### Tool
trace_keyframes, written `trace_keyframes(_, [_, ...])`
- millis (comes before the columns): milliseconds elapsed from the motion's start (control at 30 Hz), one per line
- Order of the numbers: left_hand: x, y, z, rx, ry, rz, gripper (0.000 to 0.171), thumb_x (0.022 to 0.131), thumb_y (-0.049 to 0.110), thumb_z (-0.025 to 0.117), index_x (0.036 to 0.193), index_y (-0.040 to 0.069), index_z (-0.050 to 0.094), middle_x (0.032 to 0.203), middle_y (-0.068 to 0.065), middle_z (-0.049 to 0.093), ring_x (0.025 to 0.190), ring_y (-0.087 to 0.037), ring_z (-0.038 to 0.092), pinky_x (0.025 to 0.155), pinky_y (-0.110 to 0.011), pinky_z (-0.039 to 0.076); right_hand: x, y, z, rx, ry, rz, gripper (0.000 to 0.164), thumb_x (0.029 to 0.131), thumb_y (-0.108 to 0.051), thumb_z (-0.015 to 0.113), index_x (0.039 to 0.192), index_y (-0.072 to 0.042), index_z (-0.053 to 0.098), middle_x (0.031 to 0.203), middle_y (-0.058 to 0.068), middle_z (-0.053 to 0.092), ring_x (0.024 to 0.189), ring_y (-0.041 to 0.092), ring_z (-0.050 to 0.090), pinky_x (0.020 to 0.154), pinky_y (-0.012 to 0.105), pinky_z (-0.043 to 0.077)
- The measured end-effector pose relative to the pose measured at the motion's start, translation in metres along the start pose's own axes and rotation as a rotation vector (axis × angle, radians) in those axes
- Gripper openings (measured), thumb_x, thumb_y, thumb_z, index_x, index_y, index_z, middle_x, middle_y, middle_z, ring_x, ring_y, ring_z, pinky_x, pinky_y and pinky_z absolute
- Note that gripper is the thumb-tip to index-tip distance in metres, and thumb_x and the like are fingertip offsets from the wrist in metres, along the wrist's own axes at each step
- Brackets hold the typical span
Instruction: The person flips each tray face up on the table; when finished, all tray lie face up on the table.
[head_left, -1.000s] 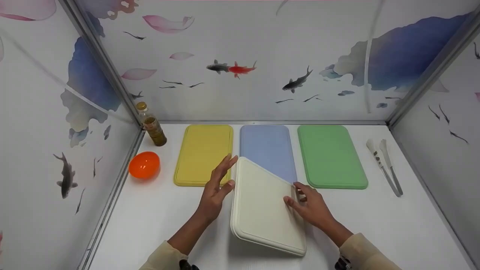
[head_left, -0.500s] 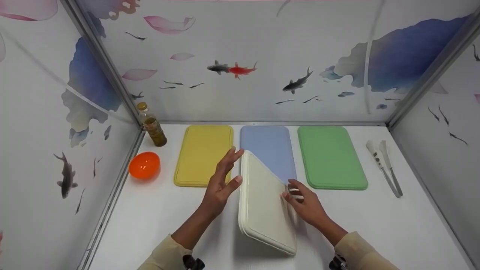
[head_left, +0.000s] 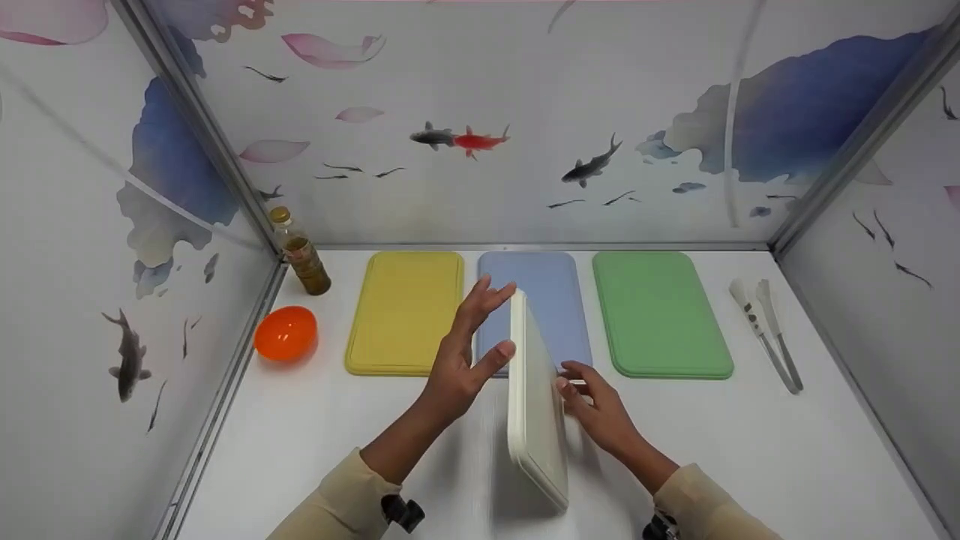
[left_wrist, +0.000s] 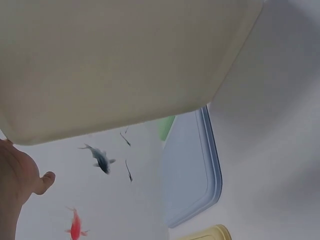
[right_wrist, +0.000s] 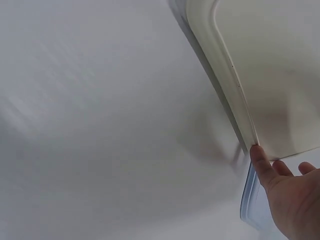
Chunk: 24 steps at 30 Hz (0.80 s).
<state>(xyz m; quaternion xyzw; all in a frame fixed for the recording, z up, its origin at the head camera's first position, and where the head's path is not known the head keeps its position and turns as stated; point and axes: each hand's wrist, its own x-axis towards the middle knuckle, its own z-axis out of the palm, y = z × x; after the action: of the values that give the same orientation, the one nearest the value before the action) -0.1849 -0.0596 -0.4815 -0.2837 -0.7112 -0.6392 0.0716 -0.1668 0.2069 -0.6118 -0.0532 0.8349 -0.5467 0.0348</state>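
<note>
In the head view a cream-white cutting board (head_left: pixel 540 405) stands steeply on its long edge in the middle of the white table, its raised edge towards the left. My left hand (head_left: pixel 461 367) is at this upper edge, fingers stretched out and touching the far corner, thumb close against the side. At the low far corner my right hand (head_left: pixel 600 412) pinches the board between thumb and fingers; the right wrist view shows the thumb (right_wrist: pixel 260 159) on the rim. The board's broad face (left_wrist: pixel 115 60) fills the upper left wrist view. Behind lies a blue cutting board (head_left: pixel 536 300), partly hidden.
A yellow board (head_left: pixel 405 315) and a green board (head_left: pixel 661 315) lie flat either side of the blue one. An orange bowl (head_left: pixel 286 334) and an oil bottle (head_left: pixel 304 255) stand left; tongs (head_left: pixel 769 337) lie right. Printed panels (head_left: pixel 480 195) wall the table in.
The white board has swung from a slant to nearly upright, its left edge rising and moving right. My left hand has moved up and right with it; the right hand has shifted slightly left.
</note>
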Motion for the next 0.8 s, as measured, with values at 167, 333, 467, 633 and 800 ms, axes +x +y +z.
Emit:
trace_keyframes(167, [0.007,0.004,0.009,0.006,0.009,0.007,0.075,0.107,0.039,0.067,0.173,0.027,0.034,0.175,0.011,0.046,0.170,-0.019,0.029,0.137,-0.067,0.014,0.001,-0.001,0.009,0.093,-0.001,0.013,0.049,0.117,-0.027,0.056,0.159,-0.002,0.053,0.147,0.022,0.065,0.130,0.039,0.070,0.100,0.045,0.065])
trace_keyframes(333, [0.011,0.008,0.016,-0.011,0.019,-0.004,0.083,0.104,0.043,0.071,0.174,0.027,0.030,0.172,0.011,0.050,0.168,-0.024,0.035,0.136,-0.068,0.017,0.002,-0.002,0.017,0.195,-0.013,0.011,0.046,0.121,-0.027,0.046,0.157,0.000,0.052,0.149,0.026,0.064,0.138,0.045,0.066,0.106,0.054,0.061])
trace_keyframes(467, [0.014,0.012,0.021,-0.013,0.029,-0.015,0.087,0.101,0.043,0.073,0.174,0.028,0.028,0.170,0.012,0.053,0.167,-0.021,0.036,0.135,-0.068,0.019,0.001,-0.005,0.019,0.208,-0.021,0.006,0.045,0.122,-0.028,0.041,0.158,-0.003,0.052,0.153,0.025,0.062,0.142,0.047,0.063,0.109,0.057,0.059])
trace_keyframes(633, [0.016,0.015,0.026,0.005,0.036,-0.024,0.087,0.100,0.043,0.074,0.173,0.030,0.029,0.168,0.015,0.054,0.166,-0.013,0.036,0.135,-0.066,0.021,-0.001,-0.008,0.018,0.150,-0.028,-0.014,0.048,0.122,-0.028,0.038,0.165,-0.009,0.048,0.162,0.022,0.057,0.142,0.043,0.062,0.102,0.056,0.063])
trace_keyframes(800, [0.017,0.015,0.029,0.015,0.029,-0.022,0.082,0.101,0.044,0.073,0.172,0.030,0.034,0.168,0.014,0.055,0.168,-0.013,0.031,0.135,-0.067,0.021,-0.002,-0.021,0.014,0.109,-0.036,-0.080,0.051,0.122,-0.021,0.036,0.171,-0.008,0.040,0.163,0.022,0.056,0.131,0.037,0.066,0.096,0.047,0.062])
